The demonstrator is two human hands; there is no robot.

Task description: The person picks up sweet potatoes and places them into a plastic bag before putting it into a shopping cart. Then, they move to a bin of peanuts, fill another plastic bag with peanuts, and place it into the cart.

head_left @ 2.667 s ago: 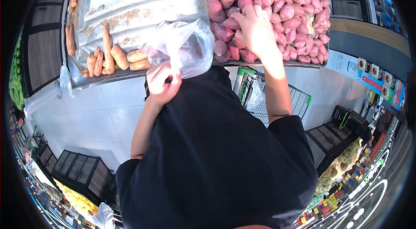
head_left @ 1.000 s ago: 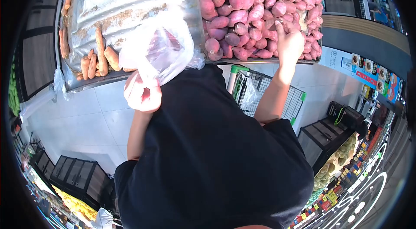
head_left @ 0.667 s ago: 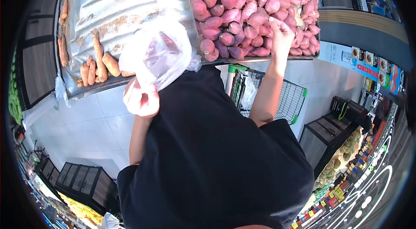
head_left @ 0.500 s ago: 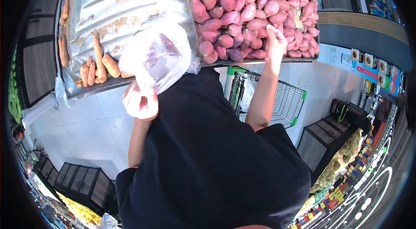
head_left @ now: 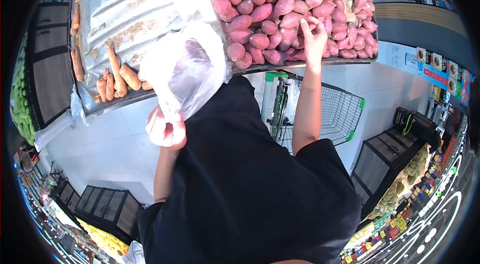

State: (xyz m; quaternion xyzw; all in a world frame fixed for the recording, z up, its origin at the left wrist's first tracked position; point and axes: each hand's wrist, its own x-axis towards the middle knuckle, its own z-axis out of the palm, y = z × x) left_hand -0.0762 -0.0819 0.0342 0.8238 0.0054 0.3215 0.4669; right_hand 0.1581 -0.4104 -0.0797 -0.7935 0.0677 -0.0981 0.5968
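My left hand is closed on the rim of a thin clear plastic bag, held in front of the display. Something purplish shows inside the bag through its mouth; what it is I cannot make out. Over a heap of pink-skinned sweet potatoes reaches my right hand. Its thumb and fingers are curved and apart, with nothing seen between them. Whether the fingertips touch a sweet potato is hard to tell.
Several carrots lie at the front of the metal display tray on the left. A shopping cart with green corners stands below the sweet potatoes. Dark cabinets and produce stands are behind me.
My right hand has shifted slightly left and up over the sweet potatoes, its fingers spreading from a closer pinch. My left hand still grips the bag. The whole view has turned slightly.
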